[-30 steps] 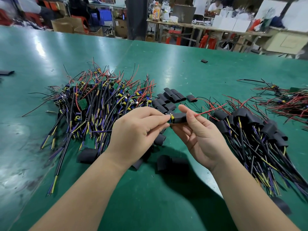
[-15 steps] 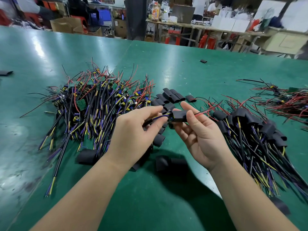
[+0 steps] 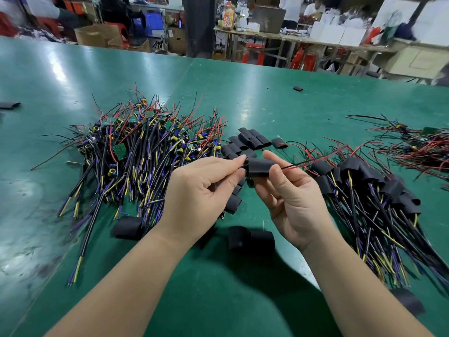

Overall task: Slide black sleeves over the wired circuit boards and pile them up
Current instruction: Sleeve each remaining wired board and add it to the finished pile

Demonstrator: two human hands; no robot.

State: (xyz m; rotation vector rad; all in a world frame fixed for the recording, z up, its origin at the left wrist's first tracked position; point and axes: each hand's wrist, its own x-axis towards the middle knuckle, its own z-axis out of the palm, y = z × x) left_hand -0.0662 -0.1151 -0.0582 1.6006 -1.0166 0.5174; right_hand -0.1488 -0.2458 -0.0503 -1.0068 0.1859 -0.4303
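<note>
- Holds up a black sleeve (image 3: 258,167) over the shiny green table (image 3: 267,93): a short, soft, dull tube, squashed a bit flat.
- Pinches the left end of the black sleeve between thumb and first finger of the left hand (image 3: 194,190), other fingers curled in; a tiny bit of blue wire peeking out there.
- Pinches the right end of the black sleeve between thumb and first finger of the right hand (image 3: 291,198), other fingers loosely bent below it.
- Out of the right end of the black sleeve: a thin red wire (image 3: 315,159) and a thin black one beside it, both a little bent.
- Board inside the black sleeve: hidden, so cannot tell how far in.
- Left of the black sleeve: a big messy heap of bare boards (image 3: 145,152), with small green squares, yellow and blue bits, long black, purple and yellow wires, and thin red ones poking up.
- Right of the black sleeve: a heap of sleeved boards (image 3: 369,190), with black tubes bunched together and stiff wires fanning toward the person.
- Just behind the black sleeve: loose sleeves (image 3: 250,139), flat and smooth, side by side.
- Below the black sleeve, nearer the person: two flat sleeves (image 3: 251,239) touching each other.
- Lower left of the black sleeve, at the edge of the bare boards: one curled sleeve (image 3: 127,227).
- Far right of the black sleeve: a red wire tangle (image 3: 418,147).
</note>
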